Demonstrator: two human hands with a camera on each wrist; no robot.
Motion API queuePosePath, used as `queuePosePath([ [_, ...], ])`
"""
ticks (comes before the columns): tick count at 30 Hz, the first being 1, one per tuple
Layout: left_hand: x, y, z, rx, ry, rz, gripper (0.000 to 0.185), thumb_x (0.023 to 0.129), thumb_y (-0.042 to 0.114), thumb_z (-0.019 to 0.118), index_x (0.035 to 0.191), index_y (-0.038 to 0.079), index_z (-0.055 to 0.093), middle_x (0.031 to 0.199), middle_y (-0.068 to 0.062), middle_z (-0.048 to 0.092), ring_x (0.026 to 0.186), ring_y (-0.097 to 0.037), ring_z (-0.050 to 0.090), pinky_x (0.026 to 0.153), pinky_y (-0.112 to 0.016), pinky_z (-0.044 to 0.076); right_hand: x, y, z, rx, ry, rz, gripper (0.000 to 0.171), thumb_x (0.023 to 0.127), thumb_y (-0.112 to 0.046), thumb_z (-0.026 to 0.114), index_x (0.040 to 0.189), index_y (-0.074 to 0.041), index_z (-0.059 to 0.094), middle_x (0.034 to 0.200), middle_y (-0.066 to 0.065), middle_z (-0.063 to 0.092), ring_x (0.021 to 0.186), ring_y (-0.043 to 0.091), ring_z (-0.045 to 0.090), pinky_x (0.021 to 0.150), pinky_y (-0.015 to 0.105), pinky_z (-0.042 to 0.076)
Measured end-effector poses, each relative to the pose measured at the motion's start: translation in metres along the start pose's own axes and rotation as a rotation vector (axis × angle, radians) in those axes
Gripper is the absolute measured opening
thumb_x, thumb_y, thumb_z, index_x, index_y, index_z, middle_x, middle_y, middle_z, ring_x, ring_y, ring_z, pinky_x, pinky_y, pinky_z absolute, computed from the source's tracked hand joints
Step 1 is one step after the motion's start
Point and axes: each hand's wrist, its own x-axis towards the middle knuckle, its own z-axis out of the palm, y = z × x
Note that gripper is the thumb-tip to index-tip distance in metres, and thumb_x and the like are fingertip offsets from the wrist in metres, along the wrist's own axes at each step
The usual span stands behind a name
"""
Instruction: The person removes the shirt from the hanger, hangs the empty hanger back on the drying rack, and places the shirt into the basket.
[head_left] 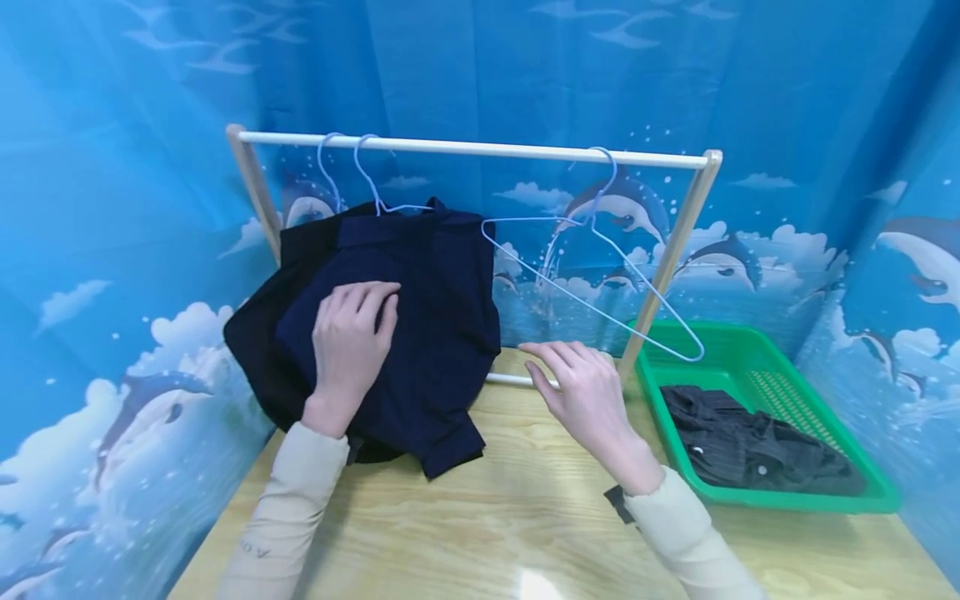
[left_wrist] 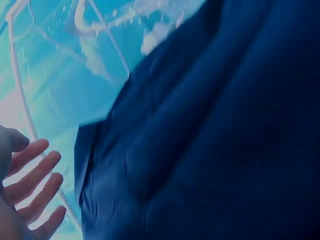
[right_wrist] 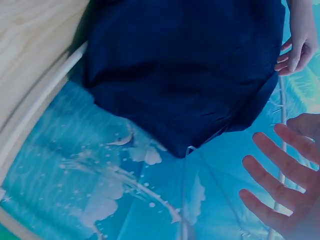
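My left hand (head_left: 352, 337) is in front of a dark navy garment (head_left: 420, 283) in the head view, its fingers loosely bent and holding nothing. That garment hangs from a light purple hanger (head_left: 365, 171) on the rack's white rail. A black garment (head_left: 258, 350) shows partly behind it, below a second hanger (head_left: 324, 162). In the left wrist view the fingers (left_wrist: 37, 175) are spread beside the dark cloth (left_wrist: 200, 140). My right hand (head_left: 581, 392) hovers below a bare purple hanger (head_left: 637, 279), fingers apart; the right wrist view shows its fingers (right_wrist: 280, 175) holding nothing.
The rack (head_left: 472, 148) has wooden side posts and stands on a wood-grain table (head_left: 480, 517). At the right, a green basket (head_left: 750, 342) holds dark grey clothing (head_left: 750, 446). A blue curtain (head_left: 450, 67) printed with dolphins surrounds the table.
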Motion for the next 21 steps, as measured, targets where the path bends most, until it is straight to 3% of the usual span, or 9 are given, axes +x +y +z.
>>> queuePosePath([
  [7, 0.008, -0.034, -0.032, 0.111, 0.030, -0.161, 0.026, 0.102, 0.019, 0.062, 0.122, 0.004, 0.070, 0.123, -0.016, 0.068, 0.112, -0.039, 0.056, 0.095, -0.055, 0.046, 0.025, -0.009, -0.001, 0.023, -0.001, -0.030, 0.027, 0.092, -0.018, 0.076, 0.119, -0.018, 0.073, 0.105, 0.001, 0.076, 0.089, 0.023, 0.069, 0.073, 0.038, 0.057],
  [10, 0.007, -0.045, -0.041, 0.147, 0.014, -0.198, 0.029, 0.103, 0.021, 0.061, 0.124, 0.003, 0.069, 0.123, -0.019, 0.068, 0.111, -0.041, 0.056, 0.094, -0.056, 0.044, 0.036, -0.012, 0.003, 0.031, 0.008, -0.035, 0.026, 0.093, -0.017, 0.074, 0.119, -0.018, 0.073, 0.104, 0.001, 0.076, 0.086, 0.023, 0.068, 0.068, 0.037, 0.054],
  [15, 0.001, -0.053, -0.046, 0.158, -0.007, -0.214, 0.029, 0.104, 0.022, 0.059, 0.121, 0.002, 0.071, 0.114, -0.021, 0.072, 0.105, -0.042, 0.059, 0.093, -0.057, 0.044, 0.054, -0.015, 0.013, 0.060, 0.013, -0.020, 0.022, 0.096, -0.019, 0.071, 0.118, -0.017, 0.074, 0.102, 0.001, 0.076, 0.082, 0.022, 0.067, 0.064, 0.035, 0.053],
  [21, -0.006, -0.050, -0.046, 0.149, 0.005, -0.199, 0.027, 0.104, 0.020, 0.059, 0.117, 0.001, 0.073, 0.107, -0.021, 0.073, 0.103, -0.042, 0.060, 0.098, -0.058, 0.044, 0.076, -0.021, 0.026, 0.133, -0.018, 0.027, 0.020, 0.098, -0.020, 0.068, 0.117, -0.017, 0.074, 0.101, 0.002, 0.075, 0.068, 0.019, 0.058, 0.053, 0.030, 0.043],
])
